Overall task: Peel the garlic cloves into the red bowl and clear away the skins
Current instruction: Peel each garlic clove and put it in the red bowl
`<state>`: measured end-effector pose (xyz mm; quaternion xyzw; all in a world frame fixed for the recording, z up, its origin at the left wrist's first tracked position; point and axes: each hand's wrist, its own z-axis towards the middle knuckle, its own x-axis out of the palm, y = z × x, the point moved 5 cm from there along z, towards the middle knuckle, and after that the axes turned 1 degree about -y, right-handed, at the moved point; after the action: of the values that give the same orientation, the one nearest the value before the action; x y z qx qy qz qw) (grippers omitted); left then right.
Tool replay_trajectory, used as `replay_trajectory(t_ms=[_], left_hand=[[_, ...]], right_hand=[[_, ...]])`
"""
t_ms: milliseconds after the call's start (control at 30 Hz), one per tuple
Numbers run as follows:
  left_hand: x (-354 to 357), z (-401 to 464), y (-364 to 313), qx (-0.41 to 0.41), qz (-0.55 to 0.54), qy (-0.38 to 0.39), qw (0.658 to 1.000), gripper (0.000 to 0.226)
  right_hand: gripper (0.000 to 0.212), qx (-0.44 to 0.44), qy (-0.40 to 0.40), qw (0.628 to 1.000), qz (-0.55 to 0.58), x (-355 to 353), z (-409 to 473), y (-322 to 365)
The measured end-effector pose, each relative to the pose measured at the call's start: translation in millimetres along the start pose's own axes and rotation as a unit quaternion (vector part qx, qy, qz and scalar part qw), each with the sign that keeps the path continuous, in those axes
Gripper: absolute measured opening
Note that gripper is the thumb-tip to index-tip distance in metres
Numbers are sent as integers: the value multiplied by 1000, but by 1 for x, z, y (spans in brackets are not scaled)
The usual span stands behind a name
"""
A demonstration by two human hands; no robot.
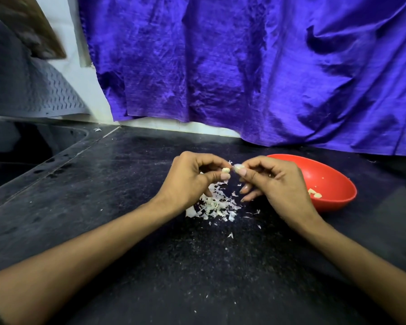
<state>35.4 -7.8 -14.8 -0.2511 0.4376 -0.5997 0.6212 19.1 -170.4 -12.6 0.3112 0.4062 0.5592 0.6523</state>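
My left hand (192, 178) pinches a small pale garlic clove (225, 170) between thumb and forefinger. My right hand (274, 181) meets it from the right, its thumb and forefinger pinched on a whitish piece of skin (237, 167) at the clove's end. Both hands hover above a heap of white garlic skins (217, 204) on the black countertop (127, 207). The red bowl (331, 181) sits just right of my right hand and holds a few peeled cloves (314, 194) near its front wall.
A sunken dark sink (21, 156) lies at the left. A purple cloth (244, 66) hangs along the back wall down to the counter. Loose skin flakes (230, 235) are scattered toward the front of the counter.
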Motion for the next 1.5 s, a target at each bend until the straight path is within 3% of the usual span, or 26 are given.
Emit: replay_trajectory(t_ms=[133,433,667,733,1000,1133,1333,1500], left_hand=[[2,1,3,-32,-40,8,999,25],[-3,2,5,-42,-80,-7,996,10],[-2,1,9,-84,-126,-17,988,15],[-1,0,10,-101,-144,-13,984,14],[10,-4,12,-138,-191,40,971,16],[9,-3,10,-129,-175,39,975,29],[5,-2,3,-86,-112,31,989,36],[-3,0,7,-48,16,-3,999,19]], right_hand=[[10,-47,-33,998,-34,-12,3,7],[8,-124,-52,976,-173,-12,-4,17],[34,-166,-21,969,-180,-8,-4,14],[33,-176,-19,966,-189,-7,-4,13],[23,-140,7,981,-135,1,-7,8],[15,-121,14,986,-112,1,-5,6],[10,-56,20,997,-45,-1,0,0],[9,-3,12,999,36,-1,3,-2]])
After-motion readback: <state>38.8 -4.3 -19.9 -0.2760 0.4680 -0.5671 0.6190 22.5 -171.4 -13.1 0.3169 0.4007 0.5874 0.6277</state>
